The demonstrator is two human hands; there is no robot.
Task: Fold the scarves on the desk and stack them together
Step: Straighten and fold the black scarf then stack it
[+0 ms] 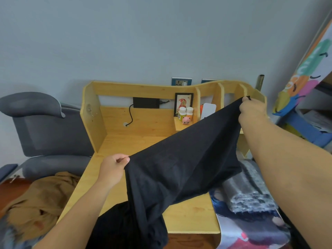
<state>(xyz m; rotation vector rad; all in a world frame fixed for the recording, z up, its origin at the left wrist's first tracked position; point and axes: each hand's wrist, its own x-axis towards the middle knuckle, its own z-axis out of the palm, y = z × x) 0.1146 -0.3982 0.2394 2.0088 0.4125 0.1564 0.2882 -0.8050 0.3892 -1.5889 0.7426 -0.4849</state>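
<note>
Black scarf (181, 159) hangs stretched in the air above the wooden tabletop (190, 214), its lower end trailing off the near edge. The left hand (114, 168) pinches one upper corner between thumb and curled fingers; the right hand (252, 109), raised higher and farther back, grips the other corner. A grey knitted scarf (249, 191) lies on the tabletop's right side. A brown cloth (41, 200) lies heaped left of the tabletop, beside a grey chair (45, 126).
</note>
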